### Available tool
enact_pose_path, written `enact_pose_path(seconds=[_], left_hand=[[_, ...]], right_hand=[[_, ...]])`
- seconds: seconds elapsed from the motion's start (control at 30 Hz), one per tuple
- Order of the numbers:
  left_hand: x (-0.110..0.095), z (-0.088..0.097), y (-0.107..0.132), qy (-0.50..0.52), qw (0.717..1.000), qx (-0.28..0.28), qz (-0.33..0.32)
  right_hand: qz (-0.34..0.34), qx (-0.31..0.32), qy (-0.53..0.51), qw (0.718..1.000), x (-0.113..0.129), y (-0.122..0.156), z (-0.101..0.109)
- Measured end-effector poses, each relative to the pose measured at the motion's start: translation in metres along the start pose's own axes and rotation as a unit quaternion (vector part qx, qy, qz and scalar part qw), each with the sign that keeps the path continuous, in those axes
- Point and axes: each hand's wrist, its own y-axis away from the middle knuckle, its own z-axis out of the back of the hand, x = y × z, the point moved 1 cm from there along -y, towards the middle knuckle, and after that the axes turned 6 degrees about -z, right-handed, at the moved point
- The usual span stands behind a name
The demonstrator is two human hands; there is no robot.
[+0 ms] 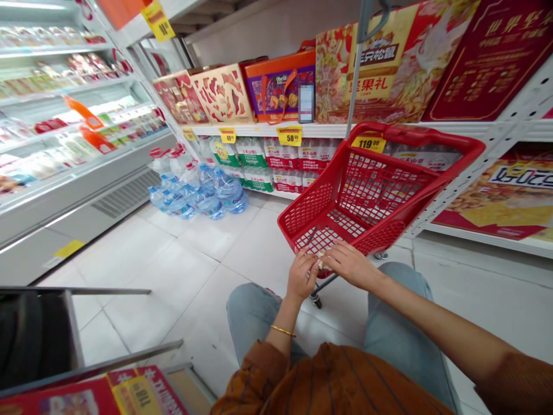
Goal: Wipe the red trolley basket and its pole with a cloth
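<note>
pinching a small pale item (322, 263) at 12 o'clock, the left hand (300, 275) curls closed around it, while the right hand (349, 265) comes in half-closed with its fingertips on the same item. whether the right hand is gripping cannot be told. the item is crumpled, partly hidden by the fingers and has no readable writing. it sits just over the near corner of a red plastic shopping basket (367, 190). a gold bangle (283, 331) circles the left wrist.

behind the basket at 1 o'clock, a yellow price tag (368, 143) reads 119.00. a second price tag (289, 136) at 12 o'clock reads 58.00, and a third (227, 135) at 11 o'clock shows 49. a large gift box (380, 63) at 1 o'clock carries the words 三只松鼠 and 坚果礼. large water bottles (203, 199) lie piled on the floor at 11 o'clock, and a chilled display case (73, 115) runs along 10 o'clock.
</note>
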Motion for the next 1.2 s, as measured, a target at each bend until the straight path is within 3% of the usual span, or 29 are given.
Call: enact_pose_path(seconds=[0.27,0.37,0.63,0.77,1.2], left_hand=[[0.001,-0.002,-0.006,0.014,0.999,-0.035,0.020],[0.001,-0.003,-0.007,0.016,0.999,-0.042,0.028],[-0.004,-0.009,-0.009,-0.001,0.998,-0.044,0.046],[-0.002,-0.008,-0.009,0.004,0.998,-0.043,0.049],[0.010,0.001,-0.010,0.013,0.998,-0.037,0.057]], right_hand=[[-0.042,-0.009,-0.028,0.999,-0.041,0.015,0.003],[-0.049,-0.014,-0.030,0.998,-0.045,0.017,0.003],[-0.039,-0.035,-0.035,0.998,0.007,0.003,-0.006],[-0.046,-0.041,-0.017,0.998,0.015,-0.002,-0.007],[-0.067,-0.055,-0.034,0.996,-0.034,0.005,0.001]])
